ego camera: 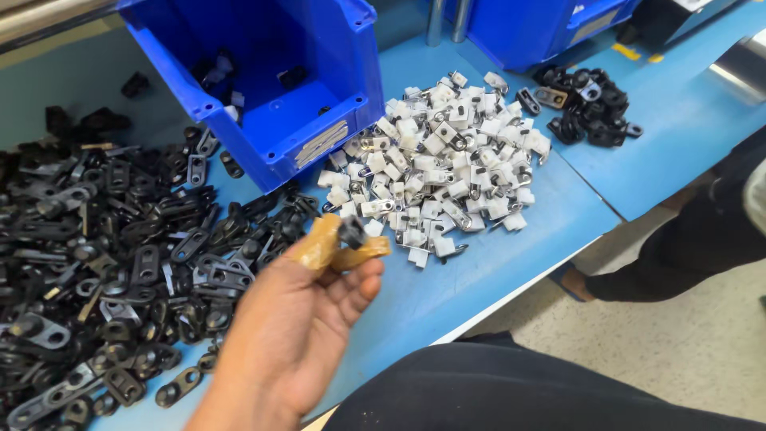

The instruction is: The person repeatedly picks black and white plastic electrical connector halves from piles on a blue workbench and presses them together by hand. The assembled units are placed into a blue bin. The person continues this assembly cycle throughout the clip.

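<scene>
A small black clip (351, 231) is pinched between the thumb and forefinger of one hand (307, 319), lifted clear of the bench (447, 295) just in front of the blue bin (271, 88). Both pinching fingertips (319, 243) wear tan rubbery covers, probably to protect them and give grip on small hard parts. The remaining fingers are loosely curled beneath, palm turned up and to the right, so the clip sits at the very tips where it can be looked over. The forearm rises from the lower left edge of the view, which suggests the left hand, though this cannot be told for certain. No other hand of the person is in view.

Left of the blue bin, and spreading toward the hand, lies a broad heap of black clips (120, 255), flat tabs with round holes, tumbled loosely as if poured out. Right of the blue bin sits a heap of white clips (447, 168) with small metal loops. Farther right of it is a smaller cluster of black parts (586, 108), and behind that a second blue bin (542, 24). The blue bin itself is tilted open toward the viewer, with a few dark pieces inside. Below the bench edge are the person's dark trousers (511, 391) and a pale floor (670, 335).
</scene>
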